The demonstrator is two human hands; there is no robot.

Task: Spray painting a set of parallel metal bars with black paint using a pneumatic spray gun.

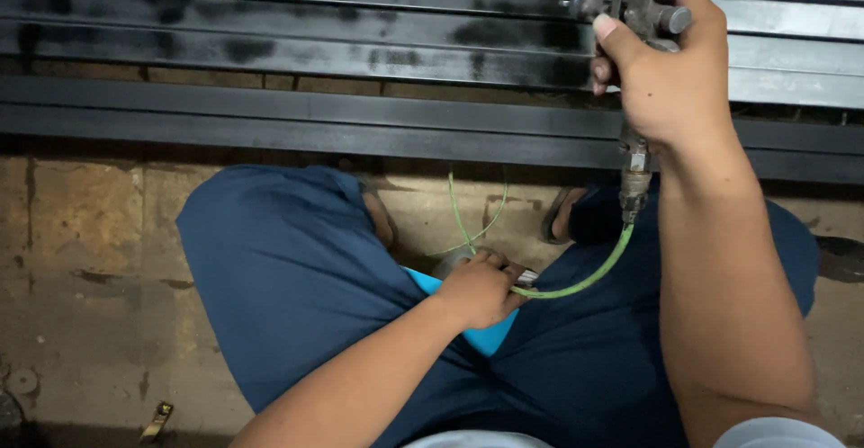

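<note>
Right hand (670, 75) clamped on grey metal spray gun (637, 3) above black-painted steel bars (360, 124); left hand (481, 288) pinching thin green air hose (589, 277) below gun—a kink there could likely starve the spray.

packages: none in view | labels, signs: none – screens: none
</note>
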